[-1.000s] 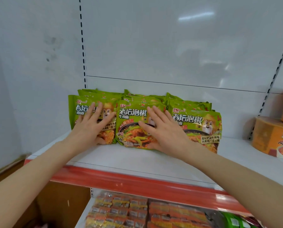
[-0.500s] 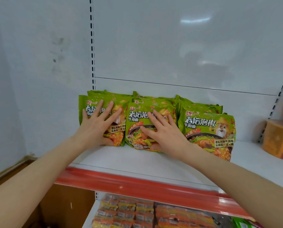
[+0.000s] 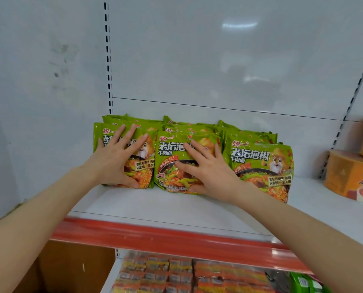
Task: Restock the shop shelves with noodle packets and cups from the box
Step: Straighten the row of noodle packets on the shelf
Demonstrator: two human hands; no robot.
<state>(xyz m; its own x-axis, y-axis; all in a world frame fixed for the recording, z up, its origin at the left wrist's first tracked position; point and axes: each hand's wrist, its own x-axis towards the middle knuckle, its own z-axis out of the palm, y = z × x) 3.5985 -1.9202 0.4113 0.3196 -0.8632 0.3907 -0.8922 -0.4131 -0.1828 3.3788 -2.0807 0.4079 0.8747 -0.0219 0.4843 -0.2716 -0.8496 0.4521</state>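
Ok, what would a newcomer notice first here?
Three rows of bright green noodle packets stand at the back left of the white shelf, with the left hand and right hand spread against the left and middle rows. Orange tubs sit at the far right.

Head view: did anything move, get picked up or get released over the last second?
Nothing visibly moved, and nothing was taken or let go. The left hand still presses flat on the left green packet, the right hand on the middle packet, fingers spread. The right packet and the orange cups stand as before; only the camera shifted slightly.
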